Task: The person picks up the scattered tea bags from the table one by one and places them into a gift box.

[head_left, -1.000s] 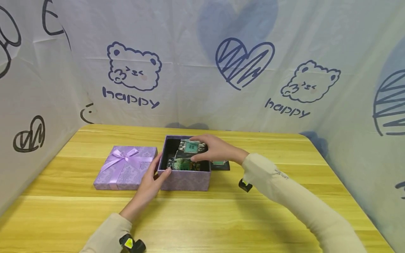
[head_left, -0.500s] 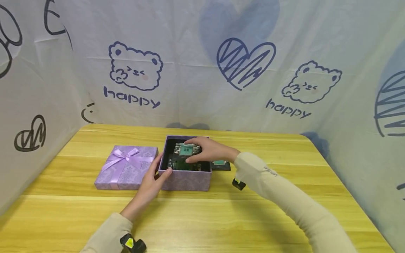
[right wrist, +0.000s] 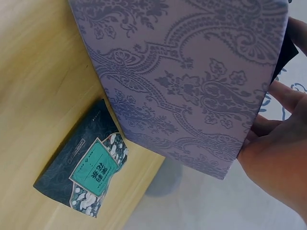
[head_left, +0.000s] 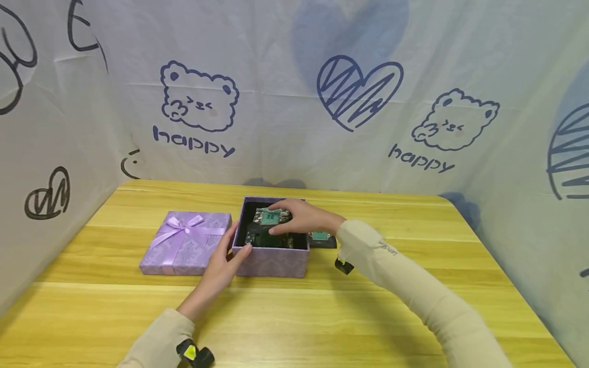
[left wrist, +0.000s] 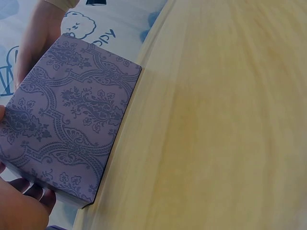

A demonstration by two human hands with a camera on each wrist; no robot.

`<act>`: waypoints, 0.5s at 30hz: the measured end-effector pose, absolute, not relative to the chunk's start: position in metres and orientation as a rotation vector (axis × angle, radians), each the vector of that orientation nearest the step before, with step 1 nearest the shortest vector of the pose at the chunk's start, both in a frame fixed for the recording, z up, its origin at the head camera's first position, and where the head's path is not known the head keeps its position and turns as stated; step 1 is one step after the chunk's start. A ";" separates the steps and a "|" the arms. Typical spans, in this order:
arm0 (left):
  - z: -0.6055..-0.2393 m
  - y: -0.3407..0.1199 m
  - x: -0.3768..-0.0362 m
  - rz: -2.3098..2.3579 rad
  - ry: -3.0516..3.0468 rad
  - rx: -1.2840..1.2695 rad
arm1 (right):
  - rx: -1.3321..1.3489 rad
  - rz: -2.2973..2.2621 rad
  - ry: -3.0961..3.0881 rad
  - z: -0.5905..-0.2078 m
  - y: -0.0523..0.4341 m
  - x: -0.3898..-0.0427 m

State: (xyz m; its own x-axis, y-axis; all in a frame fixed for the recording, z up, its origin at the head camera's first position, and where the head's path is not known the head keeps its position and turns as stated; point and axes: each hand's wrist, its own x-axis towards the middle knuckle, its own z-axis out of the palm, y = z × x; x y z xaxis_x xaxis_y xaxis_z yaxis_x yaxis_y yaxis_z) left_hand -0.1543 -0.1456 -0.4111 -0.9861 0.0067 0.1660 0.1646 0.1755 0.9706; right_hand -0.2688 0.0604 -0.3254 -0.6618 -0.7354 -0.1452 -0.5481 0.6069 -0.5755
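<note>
An open purple patterned box (head_left: 271, 263) stands on the table. My left hand (head_left: 222, 266) grips its front left corner, with the thumb near the front rim and the fingers along the left side. Inside the box opening, my right hand (head_left: 306, 217) holds a dark tea packet (head_left: 270, 217) with a green label between thumb and fingers. More dark green packaging (head_left: 264, 239) shows toward the front of the box; the rest of the contents is hidden. Another dark tea packet (right wrist: 91, 167) lies on the table against the box's right side.
The purple lid (head_left: 184, 244) with a ribbon bow lies left of the box, close to my left hand. A wood-grain table (head_left: 294, 322) carries everything. A white cloth (head_left: 276, 102) with drawings hangs behind the table's far edge.
My right hand has moved a little left and down with the tea packet, which now sits lower in the box. In the last half second it barely moved. The left hand stays on the box.
</note>
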 end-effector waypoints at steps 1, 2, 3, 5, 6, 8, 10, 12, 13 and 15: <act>-0.411 -0.146 -0.154 -1.934 -2.311 -0.171 | -1.033 -0.699 2.469 -0.326 0.060 -0.269; -0.412 -0.146 -0.155 -1.936 -2.310 -0.171 | -1.037 -0.695 2.473 -0.326 0.060 -0.269; -0.412 -0.145 -0.155 -1.938 -2.308 -0.174 | -1.039 -0.692 2.477 -0.326 0.060 -0.269; -0.413 -0.145 -0.155 -1.941 -2.302 -0.173 | -1.047 -0.692 2.482 -0.327 0.059 -0.269; -0.413 -0.145 -0.155 -1.942 -2.302 -0.174 | -1.049 -0.694 2.483 -0.327 0.059 -0.269; -0.413 -0.145 -0.155 -1.942 -2.303 -0.172 | -1.057 -0.697 2.488 -0.328 0.059 -0.269; -0.412 -0.145 -0.155 -1.943 -2.303 -0.171 | -1.058 -0.703 2.490 -0.328 0.060 -0.269; -0.412 -0.145 -0.154 -1.946 -2.299 -0.172 | -1.055 -0.708 2.490 -0.328 0.060 -0.269; -0.412 -0.145 -0.154 -1.949 -2.298 -0.169 | -1.052 -0.713 2.489 -0.328 0.060 -0.269; -0.411 -0.145 -0.154 -1.951 -2.296 -0.168 | -1.049 -0.722 2.485 -0.328 0.061 -0.269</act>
State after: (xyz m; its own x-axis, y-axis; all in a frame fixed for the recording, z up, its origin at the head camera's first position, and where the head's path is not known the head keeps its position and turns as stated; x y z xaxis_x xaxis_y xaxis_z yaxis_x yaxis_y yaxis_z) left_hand -0.1538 -0.1451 -0.4113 -0.9862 0.0047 0.1657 0.1643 0.1610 0.9732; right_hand -0.2689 0.0605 -0.3276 -0.6660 -0.7370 -0.1156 -0.5602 0.5964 -0.5749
